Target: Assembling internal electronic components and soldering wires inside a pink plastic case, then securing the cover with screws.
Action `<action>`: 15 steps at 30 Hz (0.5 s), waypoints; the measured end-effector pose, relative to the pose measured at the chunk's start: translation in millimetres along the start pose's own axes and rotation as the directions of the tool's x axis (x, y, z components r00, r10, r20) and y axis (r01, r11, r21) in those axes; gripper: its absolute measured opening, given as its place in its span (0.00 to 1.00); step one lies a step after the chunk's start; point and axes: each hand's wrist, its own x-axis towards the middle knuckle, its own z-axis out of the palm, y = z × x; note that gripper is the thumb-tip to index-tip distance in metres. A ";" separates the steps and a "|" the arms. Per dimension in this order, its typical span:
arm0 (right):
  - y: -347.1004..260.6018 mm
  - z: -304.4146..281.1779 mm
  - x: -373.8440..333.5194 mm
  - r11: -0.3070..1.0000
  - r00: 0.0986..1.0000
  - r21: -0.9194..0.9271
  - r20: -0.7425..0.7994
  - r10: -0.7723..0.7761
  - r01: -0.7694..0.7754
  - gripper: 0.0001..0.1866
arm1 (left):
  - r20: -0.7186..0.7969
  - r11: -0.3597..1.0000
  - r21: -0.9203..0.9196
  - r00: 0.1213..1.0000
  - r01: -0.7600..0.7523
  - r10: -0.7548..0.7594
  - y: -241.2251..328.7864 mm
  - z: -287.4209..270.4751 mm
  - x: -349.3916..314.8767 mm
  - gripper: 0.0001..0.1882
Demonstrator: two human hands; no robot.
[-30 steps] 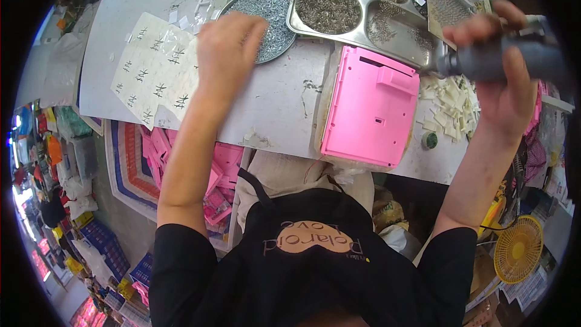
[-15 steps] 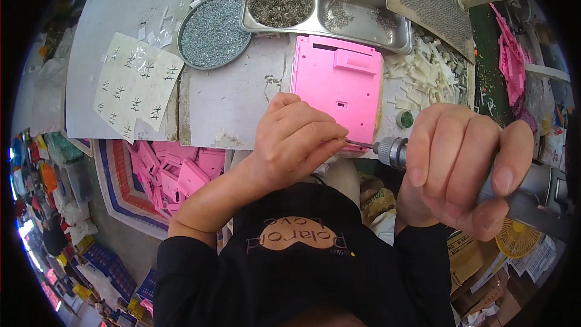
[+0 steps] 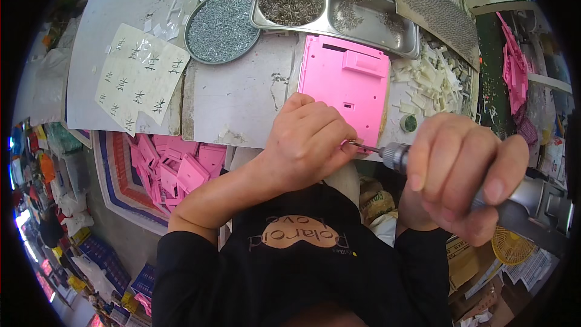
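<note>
My right hand (image 3: 466, 172) is wrapped round a grey power screwdriver (image 3: 541, 206), whose knurled chuck and thin bit point left. At the bit's tip, the fingers of my left hand (image 3: 311, 136) are pinched together. Whatever small piece they hold there is too hidden to name. Just beyond them, a flat pink plastic panel (image 3: 357, 100) with a raised block and small holes lies on the table. My left hand covers its near left corner, and the bit crosses in front of its near edge.
A round dish of small silvery screws (image 3: 221, 27) stands at the back. Beside it is a metal compartment tray (image 3: 302, 27) with small springs. White plastic pieces (image 3: 430, 82) and a small green-filled pot (image 3: 408, 123) lie right. Below the table's left side, a striped bag (image 3: 115, 188) holds pink parts.
The whole view has shifted slightly, so the table things sit a little further right. Both hands stay together at the bit's tip, and the screwdriver's angle has changed a little.
</note>
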 end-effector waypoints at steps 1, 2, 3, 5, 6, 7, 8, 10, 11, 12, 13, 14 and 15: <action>-6.1 -3.9 -3.3 1.000 1.000 -0.018 -0.002 -0.017 0.017 0.13 | 0.018 1.000 0.005 1.000 0.000 0.000 0.1 3.2 0.2 0.11; -12.1 -6.7 -9.7 0.999 1.000 -0.043 -0.021 -0.013 0.012 0.13 | 0.048 0.999 0.029 0.999 0.021 -0.022 -1.5 1.6 1.1 0.10; -17.2 -9.5 -15.5 0.998 0.999 -0.066 -0.039 -0.011 0.009 0.13 | 0.079 0.998 0.052 0.996 0.040 -0.044 -6.0 -5.1 1.6 0.10; -17.5 -16.1 -31.8 0.996 0.998 -0.090 -0.061 0.019 -0.025 0.15 | 0.079 0.991 0.113 0.994 0.070 -0.080 -14.9 -17.2 -3.7 0.10; -10.6 -17.5 -41.2 0.994 0.995 -0.091 -0.089 0.045 -0.053 0.15 | 0.070 0.990 0.132 0.996 0.039 -0.049 -19.5 -20.5 -5.7 0.09; -9.0 -18.2 -53.0 0.990 0.988 -0.111 -0.138 0.069 -0.085 0.16 | 0.072 0.991 0.131 0.997 -0.002 -0.007 -25.0 -19.6 -2.9 0.09; -3.3 -15.3 -63.2 0.986 0.975 -0.122 -0.203 0.090 -0.117 0.16 | 0.072 0.990 0.131 0.997 -0.043 0.034 -29.0 -18.7 -0.1 0.09; 0.2 -11.1 -71.7 0.979 0.954 -0.131 -0.275 0.118 -0.159 0.16 | 0.159 0.996 0.075 0.986 -0.052 0.040 -33.7 -14.6 6.6 0.09; 0.9 -9.9 -72.8 0.977 0.951 -0.132 -0.282 0.127 -0.169 0.15 | 0.147 0.996 0.017 0.985 -0.088 0.084 -37.8 -8.5 11.8 0.09; 3.4 -8.7 -73.1 0.977 0.951 -0.134 -0.284 0.123 -0.167 0.15 | 0.132 0.992 -0.038 0.983 -0.122 0.126 -39.4 -5.5 13.4 0.09; 5.5 -7.7 -74.1 0.977 0.949 -0.138 -0.292 0.118 -0.164 0.15 | 0.181 0.993 -0.028 0.977 -0.112 0.116 -39.2 -5.0 13.4 0.09; 10.1 -7.1 -74.6 0.978 0.950 -0.145 -0.295 0.101 -0.149 0.14 | 0.229 0.995 -0.017 0.968 -0.103 0.104 -38.4 -5.2 12.5 0.09; 13.9 -7.7 -74.8 0.979 0.951 -0.151 -0.297 0.084 -0.134 0.14 | 0.276 0.996 -0.005 0.957 -0.093 0.091 -37.7 -5.4 11.8 0.09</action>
